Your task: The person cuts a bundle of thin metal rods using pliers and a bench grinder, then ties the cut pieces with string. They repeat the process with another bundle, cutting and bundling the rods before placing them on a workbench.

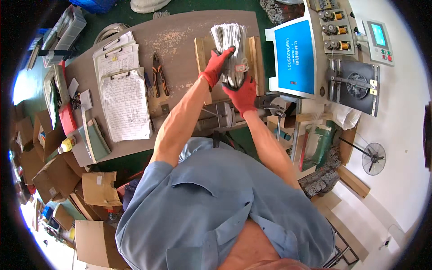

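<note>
A thick bundle of thin silvery metal wires [229,38] lies between two wooden rails on the brown table. My left hand [218,65], in a red glove with dark fingertips, is closed round the bundle's left side at mid-length. At the near end my right hand [243,93], gloved the same way, wraps the wires from below and right. A small tag with a red and white face [242,68] sits on the bundle between my hands. The left wooden rail [199,56] and the right wooden rail [255,58] stand on either side.
Left on the table [180,27] lie clipboards with paper sheets [126,105] and orange-black pliers [160,78]. A metal vise-like fixture [220,116] runs along the near edge. A blue-fronted machine [294,56] stands right. Cardboard boxes [100,189] crowd the lower left; a fan [373,158] stands far right.
</note>
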Tool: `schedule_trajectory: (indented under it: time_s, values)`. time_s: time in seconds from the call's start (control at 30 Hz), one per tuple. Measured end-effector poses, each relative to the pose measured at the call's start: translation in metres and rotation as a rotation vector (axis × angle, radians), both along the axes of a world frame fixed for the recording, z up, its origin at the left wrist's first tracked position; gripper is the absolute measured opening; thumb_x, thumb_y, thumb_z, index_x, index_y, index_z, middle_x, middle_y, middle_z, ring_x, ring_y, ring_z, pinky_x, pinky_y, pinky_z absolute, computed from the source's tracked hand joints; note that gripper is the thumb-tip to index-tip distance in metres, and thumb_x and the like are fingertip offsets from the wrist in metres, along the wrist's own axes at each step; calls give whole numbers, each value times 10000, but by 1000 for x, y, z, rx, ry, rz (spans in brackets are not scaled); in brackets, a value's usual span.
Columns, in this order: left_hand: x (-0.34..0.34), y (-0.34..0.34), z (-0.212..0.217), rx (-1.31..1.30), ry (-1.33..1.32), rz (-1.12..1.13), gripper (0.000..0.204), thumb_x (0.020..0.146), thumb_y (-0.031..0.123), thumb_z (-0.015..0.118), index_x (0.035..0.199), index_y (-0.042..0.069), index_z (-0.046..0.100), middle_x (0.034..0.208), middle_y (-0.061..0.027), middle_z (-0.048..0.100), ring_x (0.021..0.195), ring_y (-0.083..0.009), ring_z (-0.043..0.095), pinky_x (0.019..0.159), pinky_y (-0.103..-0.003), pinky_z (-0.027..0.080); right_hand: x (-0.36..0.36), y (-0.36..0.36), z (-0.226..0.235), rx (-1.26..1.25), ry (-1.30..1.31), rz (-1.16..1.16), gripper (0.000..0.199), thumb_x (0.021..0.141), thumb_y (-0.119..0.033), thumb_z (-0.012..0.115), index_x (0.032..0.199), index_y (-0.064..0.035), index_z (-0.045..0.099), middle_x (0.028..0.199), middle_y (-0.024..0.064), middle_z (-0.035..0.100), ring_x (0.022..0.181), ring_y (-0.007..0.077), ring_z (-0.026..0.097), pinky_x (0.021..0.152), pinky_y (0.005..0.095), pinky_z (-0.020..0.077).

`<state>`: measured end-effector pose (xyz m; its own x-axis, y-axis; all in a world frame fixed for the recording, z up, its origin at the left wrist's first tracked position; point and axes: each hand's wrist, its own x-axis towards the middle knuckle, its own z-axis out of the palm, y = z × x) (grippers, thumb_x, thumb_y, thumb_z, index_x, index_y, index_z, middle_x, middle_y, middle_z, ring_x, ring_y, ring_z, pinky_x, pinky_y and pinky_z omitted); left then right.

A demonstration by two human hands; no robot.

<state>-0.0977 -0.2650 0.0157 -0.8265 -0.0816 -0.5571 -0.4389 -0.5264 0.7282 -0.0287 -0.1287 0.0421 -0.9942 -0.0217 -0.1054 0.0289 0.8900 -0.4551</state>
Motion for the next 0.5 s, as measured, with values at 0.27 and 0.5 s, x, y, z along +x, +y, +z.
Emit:
schedule_trajectory:
  time_s: [0.27, 0.5]
  values:
    - [75, -8, -20, -748, 137, -225, 832, 729, 360, 735, 1356, -21, 341, 1263, -258, 513, 1136, -376, 534, 950, -408, 429, -10, 12, -64, 230, -150, -31, 1128, 575, -577, 802, 1374, 43, 302, 1266, 275, 450, 1157, 404, 468, 975, 478, 403]
    - [86, 2, -8, -1625, 209, -435, 843, 718, 401, 715, 1404, 76, 348, 1418, -223, 323, 1317, -409, 288, 1050, -531, 277, -16, 3, -53, 261, -199, -33, 1075, 574, -544, 817, 1355, 25, 345, 1252, 280, 459, 1158, 407, 459, 931, 493, 418]
